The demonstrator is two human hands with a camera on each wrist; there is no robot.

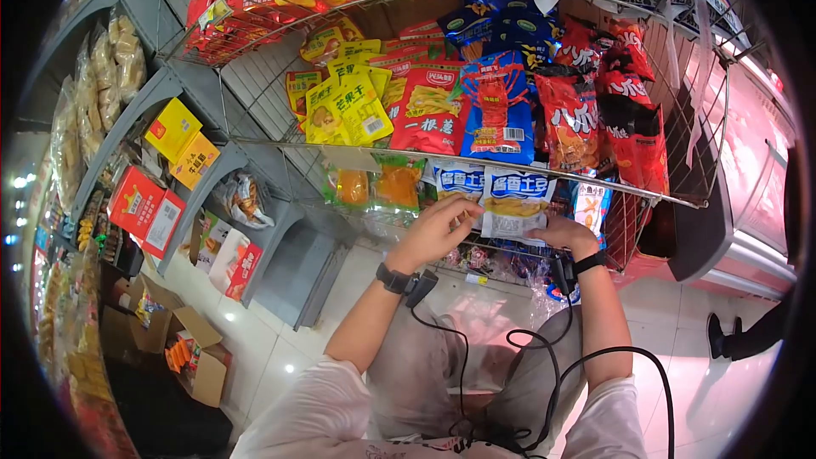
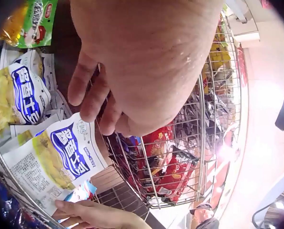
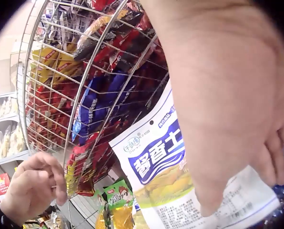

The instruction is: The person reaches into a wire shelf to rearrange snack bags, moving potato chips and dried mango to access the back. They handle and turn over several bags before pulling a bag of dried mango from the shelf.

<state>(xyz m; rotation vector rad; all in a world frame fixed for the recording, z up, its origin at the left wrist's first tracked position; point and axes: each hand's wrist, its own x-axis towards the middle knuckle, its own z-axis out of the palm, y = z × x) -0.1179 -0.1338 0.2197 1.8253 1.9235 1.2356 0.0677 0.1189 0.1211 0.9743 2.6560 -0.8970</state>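
Note:
In the head view, a white-and-blue potato snack bag (image 1: 516,197) stands upright at the front of the lower wire shelf. My right hand (image 1: 568,235) pinches its lower right corner, the thumb on the printed front, as the left wrist view shows of the bag (image 2: 68,155). My left hand (image 1: 435,234) hovers by the bag's left side with fingers loosely bent, holding nothing; the right wrist view shows this hand (image 3: 35,186) apart from the bag. A matching potato bag (image 1: 455,180) sits just left, partly behind my left hand.
Above, a wire basket rack (image 1: 595,177) holds yellow mango bags (image 1: 348,110), red bags (image 1: 433,106) and blue bags (image 1: 497,127). Green-and-orange packets (image 1: 398,180) lie left. Black cables (image 1: 557,374) hang from my wrists. A cardboard box (image 1: 208,365) stands on the floor; another person's foot (image 1: 718,336) shows right.

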